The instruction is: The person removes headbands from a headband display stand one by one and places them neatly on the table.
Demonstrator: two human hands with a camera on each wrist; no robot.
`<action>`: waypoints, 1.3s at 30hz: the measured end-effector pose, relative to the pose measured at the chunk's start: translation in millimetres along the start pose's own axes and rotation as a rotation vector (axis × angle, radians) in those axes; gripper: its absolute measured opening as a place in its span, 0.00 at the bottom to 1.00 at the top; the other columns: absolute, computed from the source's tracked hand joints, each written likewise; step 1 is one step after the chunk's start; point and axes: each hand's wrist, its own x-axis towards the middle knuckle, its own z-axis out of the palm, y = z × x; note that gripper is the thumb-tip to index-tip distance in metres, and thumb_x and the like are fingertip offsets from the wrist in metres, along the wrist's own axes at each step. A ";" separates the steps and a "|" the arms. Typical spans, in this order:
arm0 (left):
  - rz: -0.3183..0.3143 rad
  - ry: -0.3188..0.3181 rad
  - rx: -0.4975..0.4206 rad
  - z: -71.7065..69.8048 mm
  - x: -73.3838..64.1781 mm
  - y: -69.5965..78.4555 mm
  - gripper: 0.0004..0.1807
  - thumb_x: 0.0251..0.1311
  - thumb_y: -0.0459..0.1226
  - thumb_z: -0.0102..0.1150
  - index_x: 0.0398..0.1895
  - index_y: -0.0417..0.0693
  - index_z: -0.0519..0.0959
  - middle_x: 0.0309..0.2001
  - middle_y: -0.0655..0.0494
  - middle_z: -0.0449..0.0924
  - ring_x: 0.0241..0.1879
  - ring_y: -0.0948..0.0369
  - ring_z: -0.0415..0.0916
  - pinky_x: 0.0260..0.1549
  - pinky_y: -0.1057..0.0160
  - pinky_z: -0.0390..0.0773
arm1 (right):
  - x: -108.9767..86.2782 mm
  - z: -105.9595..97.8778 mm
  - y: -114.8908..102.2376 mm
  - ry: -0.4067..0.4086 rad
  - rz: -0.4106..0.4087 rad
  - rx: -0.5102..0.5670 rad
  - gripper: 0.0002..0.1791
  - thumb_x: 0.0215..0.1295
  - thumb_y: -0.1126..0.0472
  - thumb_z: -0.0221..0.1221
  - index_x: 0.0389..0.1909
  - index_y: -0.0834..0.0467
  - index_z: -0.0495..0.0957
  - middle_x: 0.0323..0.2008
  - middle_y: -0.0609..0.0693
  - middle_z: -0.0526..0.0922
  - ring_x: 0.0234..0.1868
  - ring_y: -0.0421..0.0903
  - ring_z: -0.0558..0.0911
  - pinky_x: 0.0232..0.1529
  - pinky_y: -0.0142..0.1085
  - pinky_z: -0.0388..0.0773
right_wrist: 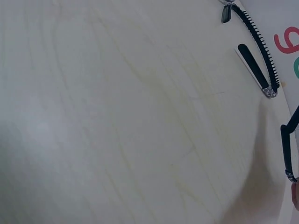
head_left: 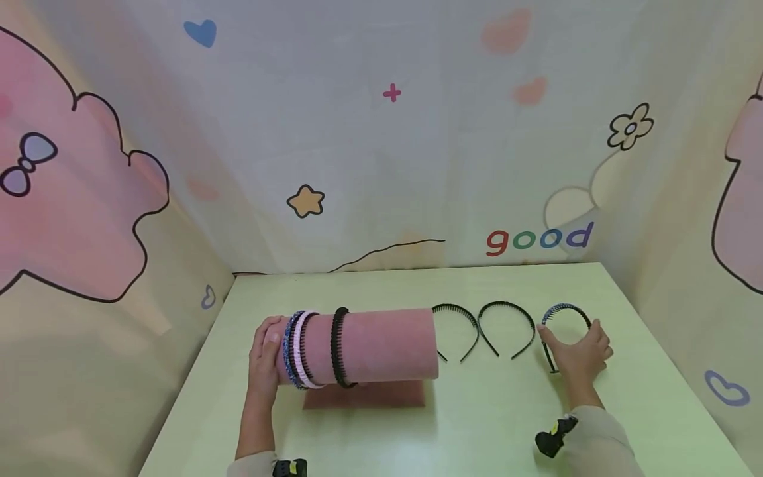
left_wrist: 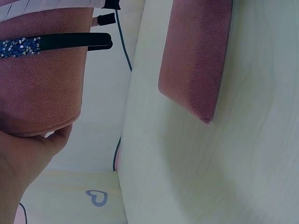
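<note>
A pink velvet headband stand (head_left: 387,344) has a thick horizontal roll above a flat base (head_left: 363,395). My left hand (head_left: 264,354) grips the roll's left end, and the left wrist view shows that hand (left_wrist: 28,158) against the end. Around the roll sit a blue glittery headband (head_left: 289,348), a pale lilac one (head_left: 301,351) and a black toothed one (head_left: 340,348). Off to the right, my right hand (head_left: 578,354) holds a headband with a blue-decorated top (head_left: 559,309) by its sides, upright. In the right wrist view only a fingertip (right_wrist: 295,193) shows beside its dark band (right_wrist: 287,149).
Two black headbands, one partly behind the roll (head_left: 456,308) and one beside it (head_left: 507,305), are between the stand and my right hand. They are on the pale table (head_left: 489,424). A printed curtain (head_left: 387,152) rises behind the table's back edge.
</note>
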 end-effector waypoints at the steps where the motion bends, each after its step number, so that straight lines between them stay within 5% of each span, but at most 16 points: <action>1: -0.003 0.001 -0.004 -0.5 0.9 -1.6 0.19 0.69 0.38 0.38 0.60 0.40 0.63 0.51 0.61 0.71 0.49 0.58 0.68 0.47 0.62 0.64 | 1.3 0.4 1.3 -0.005 0.003 0.000 0.64 0.44 0.34 0.65 0.71 0.63 0.39 0.67 0.67 0.47 0.65 0.66 0.46 0.53 0.66 0.48; 11: -0.001 0.009 -0.007 -8.5 8.7 -28.3 0.19 0.69 0.43 0.40 0.60 0.47 0.65 0.54 0.56 0.71 0.51 0.56 0.67 0.49 0.59 0.63 | 14.0 1.9 9.4 -0.049 0.000 -0.056 0.65 0.46 0.33 0.63 0.70 0.66 0.38 0.66 0.69 0.45 0.65 0.67 0.46 0.55 0.65 0.46; 23: 0.007 0.001 0.016 -3.0 0.9 -2.9 0.19 0.69 0.38 0.38 0.60 0.40 0.63 0.52 0.58 0.72 0.49 0.59 0.68 0.48 0.61 0.63 | 27.4 8.7 16.9 -0.152 0.000 -0.199 0.66 0.45 0.29 0.59 0.66 0.74 0.41 0.62 0.76 0.47 0.60 0.72 0.49 0.52 0.64 0.48; 30: -0.012 0.004 0.012 -0.9 -0.1 -2.3 0.19 0.69 0.38 0.38 0.60 0.42 0.64 0.52 0.58 0.71 0.49 0.57 0.68 0.47 0.61 0.64 | 30.1 7.6 14.7 -0.171 0.058 -0.254 0.67 0.46 0.30 0.59 0.61 0.80 0.38 0.57 0.81 0.45 0.58 0.74 0.48 0.55 0.61 0.45; 39: -0.025 0.016 0.029 0.0 0.1 -0.5 0.19 0.69 0.39 0.38 0.60 0.43 0.64 0.51 0.60 0.72 0.48 0.58 0.68 0.46 0.61 0.65 | 34.5 7.6 15.6 -0.207 -0.001 -0.319 0.68 0.45 0.32 0.61 0.58 0.85 0.38 0.56 0.84 0.45 0.58 0.75 0.48 0.57 0.60 0.43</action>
